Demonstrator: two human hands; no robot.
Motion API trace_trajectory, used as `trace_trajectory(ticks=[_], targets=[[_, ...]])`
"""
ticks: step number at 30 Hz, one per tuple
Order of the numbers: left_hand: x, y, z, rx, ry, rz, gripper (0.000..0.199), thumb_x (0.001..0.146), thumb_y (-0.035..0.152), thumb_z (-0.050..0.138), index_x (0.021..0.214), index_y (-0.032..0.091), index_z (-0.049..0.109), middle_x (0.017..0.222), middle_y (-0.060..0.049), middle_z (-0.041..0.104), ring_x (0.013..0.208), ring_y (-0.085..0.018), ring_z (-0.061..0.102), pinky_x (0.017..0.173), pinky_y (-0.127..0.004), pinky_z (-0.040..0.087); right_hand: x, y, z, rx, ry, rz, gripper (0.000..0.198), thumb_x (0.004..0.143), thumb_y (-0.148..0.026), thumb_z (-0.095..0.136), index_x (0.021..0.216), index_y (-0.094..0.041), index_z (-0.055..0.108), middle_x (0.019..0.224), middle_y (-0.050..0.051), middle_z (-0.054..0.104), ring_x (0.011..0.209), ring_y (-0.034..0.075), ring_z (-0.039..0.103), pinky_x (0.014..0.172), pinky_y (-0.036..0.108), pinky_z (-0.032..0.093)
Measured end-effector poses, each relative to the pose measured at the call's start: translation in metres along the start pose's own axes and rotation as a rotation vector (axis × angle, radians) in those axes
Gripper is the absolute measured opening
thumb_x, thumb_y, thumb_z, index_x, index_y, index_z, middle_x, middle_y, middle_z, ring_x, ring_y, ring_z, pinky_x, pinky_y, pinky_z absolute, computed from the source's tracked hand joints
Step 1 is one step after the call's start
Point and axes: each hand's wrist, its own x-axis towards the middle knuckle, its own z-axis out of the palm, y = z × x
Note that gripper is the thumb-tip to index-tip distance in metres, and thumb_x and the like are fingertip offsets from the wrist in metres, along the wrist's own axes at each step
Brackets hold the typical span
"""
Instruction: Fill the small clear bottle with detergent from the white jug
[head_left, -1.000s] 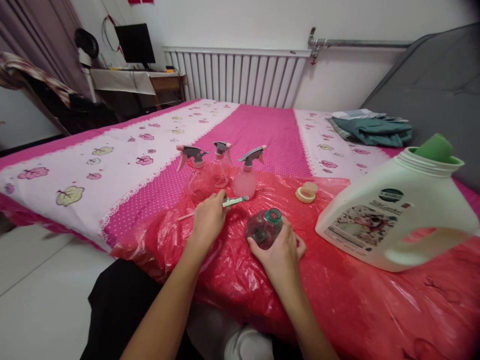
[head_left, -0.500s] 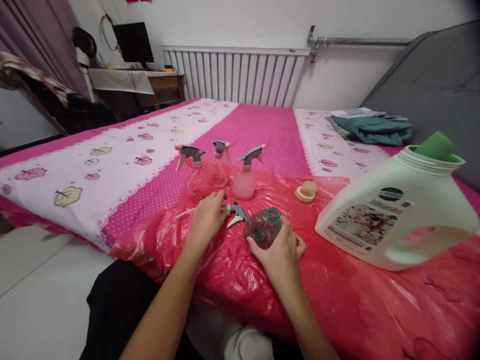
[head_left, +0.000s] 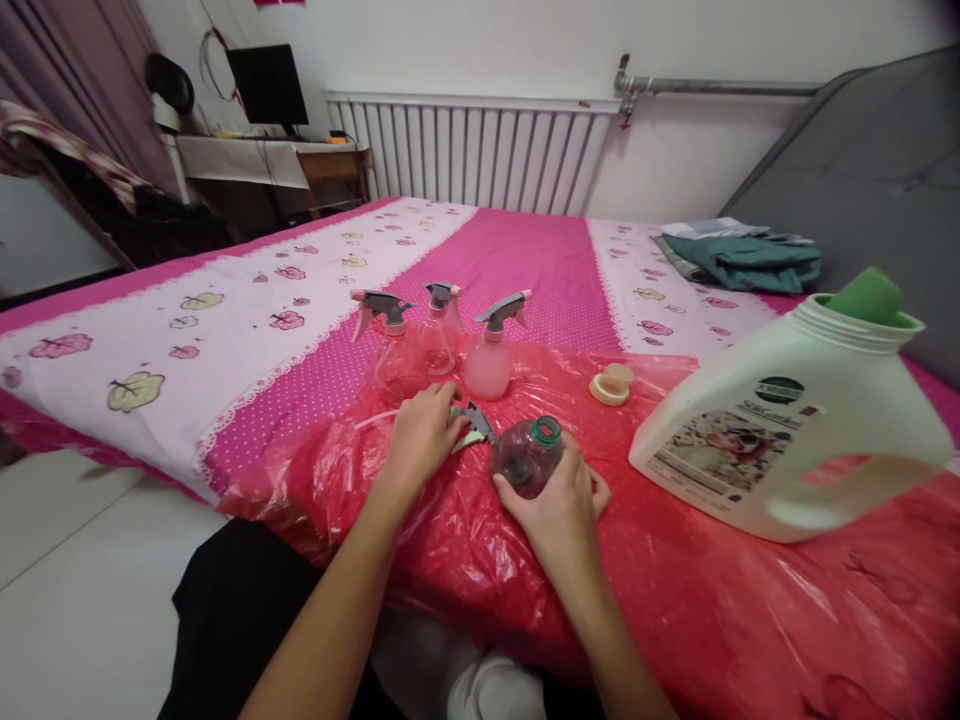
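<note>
My right hand [head_left: 566, 490] is wrapped round a clear, dark-tinted bottle [head_left: 529, 475] with a green open neck, tilted on the red plastic sheet. To its left, my left hand [head_left: 426, 430] closes its fingers over a grey and green trigger spray head [head_left: 474, 424]. The collar end is hidden under those fingers, and a thin white dip tube [head_left: 375, 420] sticks out on the far side. Just beyond stand three spray bottles with grey and pink heads: one at left [head_left: 390, 360], one behind [head_left: 439, 340], and one with pink liquid [head_left: 488, 365].
A large pale green jug [head_left: 750, 440] with a green cup in its mouth stands at right. Pale yellow caps [head_left: 611, 385] lie on the red plastic sheet [head_left: 480, 540], which covers the bed's near edge. Folded clothes [head_left: 742, 258] are at the far right.
My left hand has moved slightly right and further over the spray head, covering more of it. The spray head has turned a little. My right hand and the bottle stay in place.
</note>
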Motion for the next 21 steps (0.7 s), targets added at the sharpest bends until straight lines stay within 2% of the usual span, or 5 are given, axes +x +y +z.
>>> trace_trajectory(ticks=[4,9,13,17,21], targets=[[-0.002,0.012,-0.004,-0.198,0.001,0.159,0.017,0.104,0.03,0.05,0.112,0.021,0.062,0.115,-0.007,0.07,0.109,-0.023,0.064,0.096,-0.034,0.047,-0.001,0.001,0.001,-0.01,0.0,-0.001,0.081,0.074,-0.056,0.07,0.138,-0.015,0.044,0.129,0.021,0.065,0.112,0.035,0.064,0.101,0.051,0.034],[-0.01,0.031,-0.017,-0.399,0.077,0.236,0.022,0.104,0.034,0.048,0.11,0.019,0.063,0.113,-0.009,0.068,0.109,-0.025,0.061,0.1,-0.041,0.046,0.0,0.001,0.001,-0.002,-0.005,0.004,0.08,0.073,-0.055,0.069,0.137,-0.015,0.044,0.127,0.02,0.067,0.112,0.035,0.064,0.102,0.051,0.033],[-0.018,0.043,-0.015,-0.594,-0.074,0.32,0.034,0.101,0.042,0.056,0.128,0.022,0.059,0.132,-0.01,0.065,0.124,-0.027,0.06,0.108,-0.044,0.045,0.0,0.0,-0.002,0.032,-0.028,0.006,0.077,0.075,-0.055,0.066,0.137,-0.015,0.045,0.127,0.019,0.067,0.113,0.035,0.064,0.102,0.051,0.034],[-0.019,0.051,0.006,-0.703,-0.233,0.326,0.072,0.086,0.043,0.076,0.147,0.021,0.044,0.148,-0.016,0.055,0.135,-0.033,0.055,0.114,-0.051,0.042,0.0,0.0,-0.004,0.092,-0.058,0.031,0.071,0.076,-0.054,0.062,0.135,-0.017,0.047,0.127,0.017,0.067,0.114,0.033,0.063,0.104,0.052,0.034],[-0.016,0.053,0.015,-0.728,-0.244,0.316,0.053,0.087,0.038,0.075,0.132,0.02,0.053,0.134,-0.013,0.063,0.123,-0.031,0.06,0.106,-0.047,0.047,0.001,-0.002,-0.005,0.112,-0.067,0.047,0.071,0.075,-0.055,0.062,0.134,-0.017,0.047,0.128,0.02,0.066,0.114,0.034,0.063,0.105,0.054,0.034]])
